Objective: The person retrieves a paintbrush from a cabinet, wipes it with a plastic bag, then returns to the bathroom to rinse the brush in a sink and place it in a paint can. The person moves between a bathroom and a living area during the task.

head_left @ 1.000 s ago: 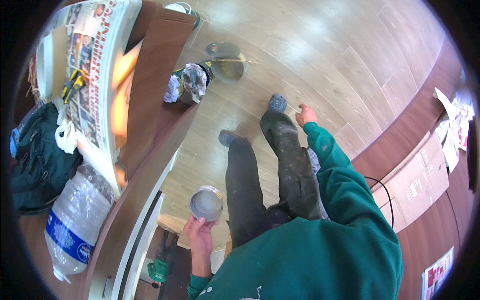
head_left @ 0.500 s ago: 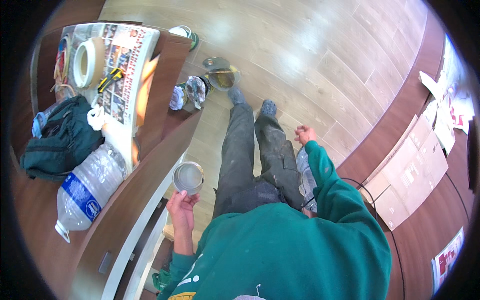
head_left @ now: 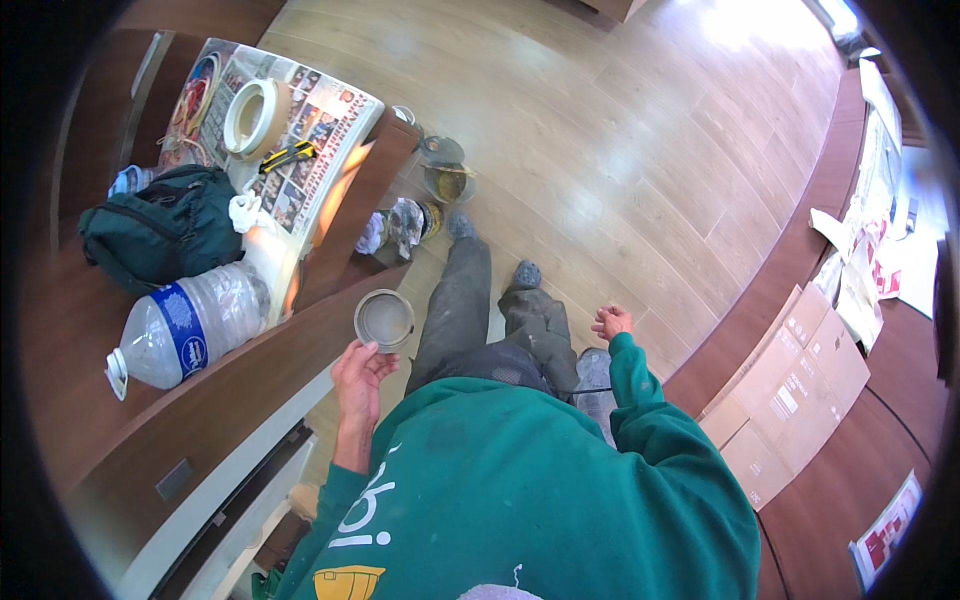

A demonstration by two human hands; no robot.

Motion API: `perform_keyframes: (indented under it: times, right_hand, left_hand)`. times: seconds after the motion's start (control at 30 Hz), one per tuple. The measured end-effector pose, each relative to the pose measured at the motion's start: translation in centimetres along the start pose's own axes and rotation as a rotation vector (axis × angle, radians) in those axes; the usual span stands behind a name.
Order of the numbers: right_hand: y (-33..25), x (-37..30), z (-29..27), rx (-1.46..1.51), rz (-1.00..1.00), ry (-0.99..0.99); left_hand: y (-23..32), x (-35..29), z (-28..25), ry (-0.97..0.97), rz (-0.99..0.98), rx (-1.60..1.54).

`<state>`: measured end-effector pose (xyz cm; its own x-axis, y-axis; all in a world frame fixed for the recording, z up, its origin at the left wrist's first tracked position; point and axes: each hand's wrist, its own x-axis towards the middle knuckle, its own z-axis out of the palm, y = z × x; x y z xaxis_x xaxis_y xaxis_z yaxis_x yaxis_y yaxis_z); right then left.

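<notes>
My left hand (head_left: 360, 385) is closed on the rim of a round, clear grey container (head_left: 384, 321), its mouth tilted toward me. The container looks like a shallow tub or cup, and I make out nothing inside it. Away from my body on the right, my right hand (head_left: 613, 322) hangs over the floor with loosely bent fingers slightly apart and nothing visible in them. Left of the container runs the brown counter's edge, where a big clear water bottle (head_left: 190, 322) with a blue label lies on its side.
A dark green bag (head_left: 165, 228), a masking tape roll (head_left: 252, 118) and a yellow-black utility knife (head_left: 288, 157) lie at left, the latter two on newspaper (head_left: 322, 130). Ahead on the floor stands a bucket (head_left: 449, 184) by stained rags (head_left: 405, 226). Flattened cardboard (head_left: 790, 390) covers part of the right surface.
My view has shifted, and my feet have changed position on the floor. The container in my left hand has tipped so its mouth faces me more. My right hand stays out to the side.
</notes>
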<state>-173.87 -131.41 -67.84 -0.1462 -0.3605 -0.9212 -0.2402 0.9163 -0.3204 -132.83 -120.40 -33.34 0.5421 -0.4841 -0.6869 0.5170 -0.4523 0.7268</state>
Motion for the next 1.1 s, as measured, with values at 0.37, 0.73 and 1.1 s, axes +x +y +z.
perform_keyframes:
  times: [0.37,0.73,1.1]
  right_hand:
    - [-3.4,0.2,-1.6,0.019,-0.045,-0.041]
    - [-7.6,3.9,2.2,0.039,-0.103,-0.136]
    - [-6.5,1.8,-0.7,0.169,-0.206,-0.159]
  left_hand:
    - [-0.3,-2.7,-1.3,0.112,0.062,-0.088]
    - [-2.6,-8.1,-5.9,0.331,0.103,-0.128]
    - [3.5,-6.3,-5.6,0.14,0.2,0.044]
